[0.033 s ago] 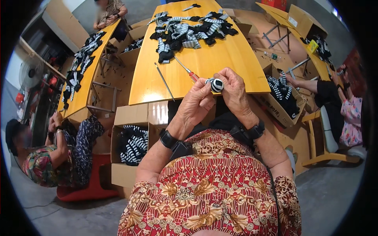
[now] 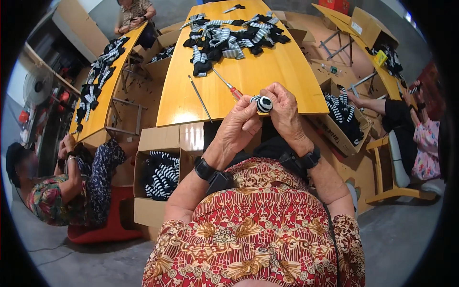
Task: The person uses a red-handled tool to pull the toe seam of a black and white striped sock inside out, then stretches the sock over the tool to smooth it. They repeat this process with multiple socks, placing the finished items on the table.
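Note:
A small rolled-up black-and-white striped knit piece (image 2: 262,103) is held above the near edge of the yellow table (image 2: 181,103). My left hand (image 2: 241,119) pinches it from the left, thumb and fingers closed. On its other side my right hand (image 2: 283,109) grips it with bent fingers. Just beyond my left hand lies a screwdriver (image 2: 234,91) with a red handle, its shaft pointing away. Left of that, a thin dark rod (image 2: 199,98) reaches to the table's near edge. Farther back, black and grey-striped knit pieces (image 2: 224,40) lie in a loose heap.
Open cartons of striped knitwear stand at the left (image 2: 158,193) and right (image 2: 351,129) of the table. A person (image 2: 71,177) sits at the left-hand table (image 2: 112,81), another person (image 2: 134,16) behind it. At the right, a person (image 2: 423,143) sits near a chair (image 2: 399,162).

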`<action>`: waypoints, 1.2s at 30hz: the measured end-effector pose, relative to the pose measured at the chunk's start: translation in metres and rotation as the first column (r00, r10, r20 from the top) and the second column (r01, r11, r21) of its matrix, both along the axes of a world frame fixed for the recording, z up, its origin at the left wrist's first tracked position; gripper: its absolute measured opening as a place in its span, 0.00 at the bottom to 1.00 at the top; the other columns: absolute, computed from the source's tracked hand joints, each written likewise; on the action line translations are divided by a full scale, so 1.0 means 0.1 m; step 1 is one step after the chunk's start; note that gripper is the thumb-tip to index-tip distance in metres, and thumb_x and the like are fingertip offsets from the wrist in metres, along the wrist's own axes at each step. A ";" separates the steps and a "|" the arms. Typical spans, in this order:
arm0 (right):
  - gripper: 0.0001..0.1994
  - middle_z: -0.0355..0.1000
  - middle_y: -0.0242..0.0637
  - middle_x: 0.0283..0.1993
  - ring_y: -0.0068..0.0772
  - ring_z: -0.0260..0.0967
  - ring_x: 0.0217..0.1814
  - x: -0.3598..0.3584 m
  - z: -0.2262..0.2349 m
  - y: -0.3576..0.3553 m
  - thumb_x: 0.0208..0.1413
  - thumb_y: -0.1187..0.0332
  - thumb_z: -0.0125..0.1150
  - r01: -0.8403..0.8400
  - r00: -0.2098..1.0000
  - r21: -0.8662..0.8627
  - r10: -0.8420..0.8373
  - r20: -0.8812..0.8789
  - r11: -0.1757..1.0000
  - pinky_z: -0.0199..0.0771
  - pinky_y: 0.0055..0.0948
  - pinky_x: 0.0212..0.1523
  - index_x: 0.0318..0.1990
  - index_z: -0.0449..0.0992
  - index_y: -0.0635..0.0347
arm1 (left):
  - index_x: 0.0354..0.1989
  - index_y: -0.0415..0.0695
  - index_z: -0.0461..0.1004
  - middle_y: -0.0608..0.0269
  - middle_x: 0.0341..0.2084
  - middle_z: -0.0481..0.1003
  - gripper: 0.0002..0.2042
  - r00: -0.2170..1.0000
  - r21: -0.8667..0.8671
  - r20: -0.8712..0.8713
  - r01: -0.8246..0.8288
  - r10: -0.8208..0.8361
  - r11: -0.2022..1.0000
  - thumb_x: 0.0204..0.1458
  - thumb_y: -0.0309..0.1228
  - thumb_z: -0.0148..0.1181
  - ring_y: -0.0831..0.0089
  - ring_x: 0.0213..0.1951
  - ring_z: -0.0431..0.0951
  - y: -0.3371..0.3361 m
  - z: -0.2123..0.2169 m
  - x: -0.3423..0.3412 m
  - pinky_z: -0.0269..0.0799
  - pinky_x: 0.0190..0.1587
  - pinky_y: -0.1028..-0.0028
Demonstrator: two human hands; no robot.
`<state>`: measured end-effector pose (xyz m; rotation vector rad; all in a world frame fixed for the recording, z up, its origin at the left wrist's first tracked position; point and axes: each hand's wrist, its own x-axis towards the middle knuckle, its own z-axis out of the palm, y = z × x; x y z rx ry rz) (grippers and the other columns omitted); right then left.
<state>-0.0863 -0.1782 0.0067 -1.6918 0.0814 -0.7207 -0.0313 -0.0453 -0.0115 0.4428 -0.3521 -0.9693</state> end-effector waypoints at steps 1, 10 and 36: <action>0.11 0.61 0.24 0.23 0.15 0.56 0.27 0.01 -0.01 0.00 0.59 0.69 0.56 -0.005 1.000 0.009 0.005 -0.029 1.000 0.62 0.21 0.30 0.26 0.67 0.63 | 0.40 0.48 0.69 0.73 0.30 0.72 0.03 1.000 -0.007 -0.002 0.009 -0.009 1.000 0.59 0.29 0.54 0.89 0.15 0.56 0.01 0.00 -0.01 0.52 0.21 0.86; 0.09 0.62 0.23 0.23 0.13 0.57 0.26 -0.01 -0.05 -0.06 0.58 0.67 0.56 -0.079 0.961 0.194 0.127 -0.246 0.978 0.62 0.18 0.29 0.29 0.70 0.63 | 0.41 0.48 0.69 0.74 0.29 0.73 0.05 0.990 0.014 0.131 0.042 -0.044 0.999 0.60 0.31 0.53 0.88 0.13 0.54 -0.03 -0.04 0.12 0.51 0.20 0.86; 0.11 0.72 0.31 0.34 0.18 0.69 0.34 -0.06 0.02 0.16 0.52 0.73 0.63 -0.179 0.978 -0.145 0.161 -0.130 0.973 0.71 0.20 0.33 0.43 0.75 0.66 | 0.49 0.39 0.73 0.60 0.46 0.75 0.14 0.743 0.091 0.566 -0.486 0.356 0.869 0.57 0.32 0.57 0.77 0.47 0.73 0.21 0.07 0.04 0.67 0.52 0.76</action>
